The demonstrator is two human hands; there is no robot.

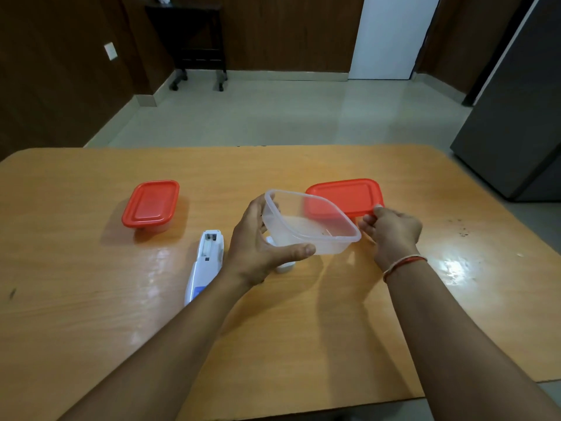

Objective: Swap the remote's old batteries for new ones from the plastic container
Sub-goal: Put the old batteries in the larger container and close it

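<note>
Left hand (258, 238) grips clear rectangular plastic container (306, 226); right hand (391, 229) pinches glossy red lid (349, 197).

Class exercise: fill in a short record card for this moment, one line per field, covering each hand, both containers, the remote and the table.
left hand: grips the clear container, tilted, off the table
right hand: holds the red lid by its edge
closed container: red lid on, far left
remote: face down, battery bay open
batteries: none clearly seen
table: wooden, glossy
</note>
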